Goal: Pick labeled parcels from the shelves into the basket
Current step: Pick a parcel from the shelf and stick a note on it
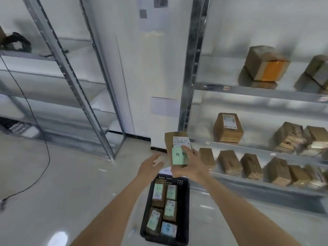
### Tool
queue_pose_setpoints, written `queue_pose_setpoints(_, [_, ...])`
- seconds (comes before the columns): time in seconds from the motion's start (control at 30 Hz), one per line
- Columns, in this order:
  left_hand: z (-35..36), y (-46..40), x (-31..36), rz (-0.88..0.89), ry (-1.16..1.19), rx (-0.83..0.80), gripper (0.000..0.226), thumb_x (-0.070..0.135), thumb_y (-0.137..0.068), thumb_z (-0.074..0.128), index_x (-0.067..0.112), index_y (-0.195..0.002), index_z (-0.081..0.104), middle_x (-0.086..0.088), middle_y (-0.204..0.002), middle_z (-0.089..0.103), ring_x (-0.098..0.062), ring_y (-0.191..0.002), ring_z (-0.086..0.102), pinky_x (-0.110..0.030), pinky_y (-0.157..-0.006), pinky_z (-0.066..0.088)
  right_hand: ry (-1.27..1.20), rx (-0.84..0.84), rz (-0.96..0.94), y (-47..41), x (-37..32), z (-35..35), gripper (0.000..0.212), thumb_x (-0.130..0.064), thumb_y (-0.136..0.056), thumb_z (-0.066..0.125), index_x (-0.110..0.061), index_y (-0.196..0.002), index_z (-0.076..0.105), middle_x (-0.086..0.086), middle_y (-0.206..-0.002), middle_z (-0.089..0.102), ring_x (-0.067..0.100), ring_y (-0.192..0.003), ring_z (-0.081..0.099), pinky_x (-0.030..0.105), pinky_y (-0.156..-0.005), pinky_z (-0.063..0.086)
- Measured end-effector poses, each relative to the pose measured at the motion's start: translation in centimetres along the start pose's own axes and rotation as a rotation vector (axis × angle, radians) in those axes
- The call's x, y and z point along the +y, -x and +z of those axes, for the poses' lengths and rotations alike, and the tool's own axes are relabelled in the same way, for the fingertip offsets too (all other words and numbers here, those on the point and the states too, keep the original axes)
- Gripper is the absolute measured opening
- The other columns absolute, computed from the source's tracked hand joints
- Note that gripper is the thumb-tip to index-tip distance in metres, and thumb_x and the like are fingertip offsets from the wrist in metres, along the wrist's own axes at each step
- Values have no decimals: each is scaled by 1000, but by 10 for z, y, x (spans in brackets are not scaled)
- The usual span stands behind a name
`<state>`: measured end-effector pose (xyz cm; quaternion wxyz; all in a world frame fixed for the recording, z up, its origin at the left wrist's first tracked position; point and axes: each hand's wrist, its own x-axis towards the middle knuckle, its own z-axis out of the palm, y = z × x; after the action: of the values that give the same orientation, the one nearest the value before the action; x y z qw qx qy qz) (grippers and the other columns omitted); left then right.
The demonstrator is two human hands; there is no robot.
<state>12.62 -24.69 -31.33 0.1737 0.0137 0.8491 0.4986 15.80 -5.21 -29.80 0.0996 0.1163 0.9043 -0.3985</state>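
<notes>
A small brown parcel (177, 148) is held up just below the centre of the frame by the right hand (190, 166), its long axis roughly upright and tilted slightly to the left, with a white printed label on its upper face and a green handwritten note (179, 156) on its lower half. The parcel is gripped from the right and from below: the thumb is laid across the face by the green note, while the other fingers appear to be wrapped behind, though they are hidden by the parcel itself. The black basket (184, 210) is seen directly beneath, in the lower middle of the frame, resting on the pale floor (71, 174), with six labelled parcels already packed in two columns; little free room is visible inside it. The coming move is judged to turn on this vertical relation: the held parcel lies above the far end of the basket and would have to be lowered toward the viewer. The left hand (150, 166) is stretched out just left of the parcel, its fingers spread and relaxed, holding nothing and not touching the parcel. More brown parcels are ranged on the metal shelves (257, 91) at the right of the frame.
</notes>
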Motion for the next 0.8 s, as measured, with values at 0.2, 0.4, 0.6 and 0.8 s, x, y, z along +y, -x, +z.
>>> queue_pose_setpoints(0.2, [30,-90,-82,-69,-140,-55,50,41,-96,58,35,-145,45,8,-148,47,-14,-131,47,-32,-109,38,-34,-78,113,-75,73,60,119,-54,-60,89,-37,-158,23,-6,-156,24,20,-139,39,38,-108,43])
queue_pose_setpoints(0.4, [67,-160,-191,-89,-282,-194,58,50,-95,55,40,-148,35,13,-153,39,-11,-137,40,-36,-111,36,-9,-112,266,-136,146,146,121,-63,-54,83,-43,-155,20,-11,-157,20,17,-137,40,48,-107,46])
queue_pose_setpoints(0.6, [121,-217,-330,-110,-428,-309,52,43,-100,50,33,-149,36,11,-152,40,-10,-132,44,-26,-103,36,-24,-116,440,-170,255,272,115,-67,-62,79,-45,-155,15,-12,-152,19,14,-133,42,41,-97,52])
queue_pose_setpoints(0.8, [182,-283,-472,-82,-553,-386,59,49,-97,52,37,-151,31,11,-158,32,-13,-141,36,-34,-112,34,44,-179,490,-226,361,384,111,-67,-67,79,-49,-155,13,-13,-159,14,14,-139,36,41,-100,47])
